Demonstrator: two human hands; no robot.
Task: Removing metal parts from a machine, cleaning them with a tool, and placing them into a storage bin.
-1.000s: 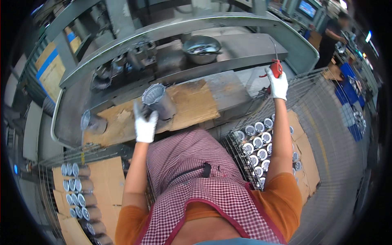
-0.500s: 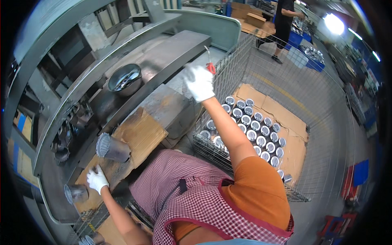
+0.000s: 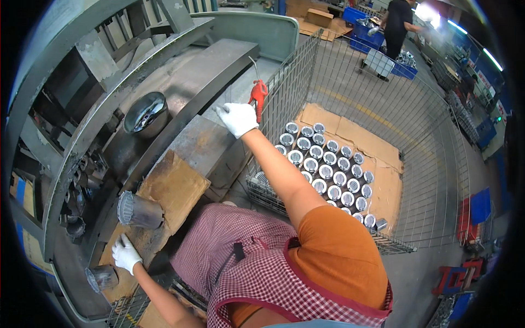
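Observation:
My left hand (image 3: 126,255), in a white glove, lies on a worn cardboard sheet (image 3: 172,188) with its fingers apart. It is between two grey metal cylinders with ribbed rims: a larger one (image 3: 146,212) lying tilted beyond it and a smaller one (image 3: 104,277) nearer me. My right hand (image 3: 238,119), also white-gloved, is raised over the grey metal block (image 3: 205,139) with fingers partly bent to the left. Nothing shows in it. Right beside its wrist hangs a red air blow gun (image 3: 258,94), which the fingers do not wrap.
A dark bowl (image 3: 146,112) of small metal parts sits on the bench. To my right, a wire cage (image 3: 432,164) holds rows of metal cylinders with slotted ends (image 3: 326,172) on cardboard. Far back, a person in black (image 3: 397,27) stands by blue bins (image 3: 367,35).
My right hand's fingers have swung from pointing up to pointing left, near the blow gun. My left hand stays on the cardboard. The whole view has shifted slightly.

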